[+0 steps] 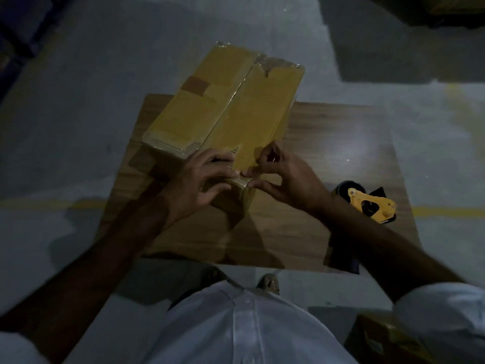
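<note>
View: head camera, looking down on both my hands.
Box: the long yellow-brown cardboard box (231, 106) lies on the brown wood-grain worktop (328, 143). Its far end juts past the worktop's far edge and its near end sits toward the middle.
Long axis: it runs away from me, leaning right at the far end, and a taped seam follows it.
Left grip: my left hand (202, 179) curls over the near end of the cardboard box and holds it.
Right grip: narrow. My right hand (286, 177) pinches the clear glossy tape strip (242, 181) at the near top edge.
Relation: the cardboard box stretches ahead of both hands. The tape strip sits between them, touching both.
Coming move: I judge the tape strip must be smoothed toward me, down the end face.
Aside: the yellow tape dispenser (367, 203) sits by the worktop's right edge, well apart from the box and nearer my right hand.
</note>
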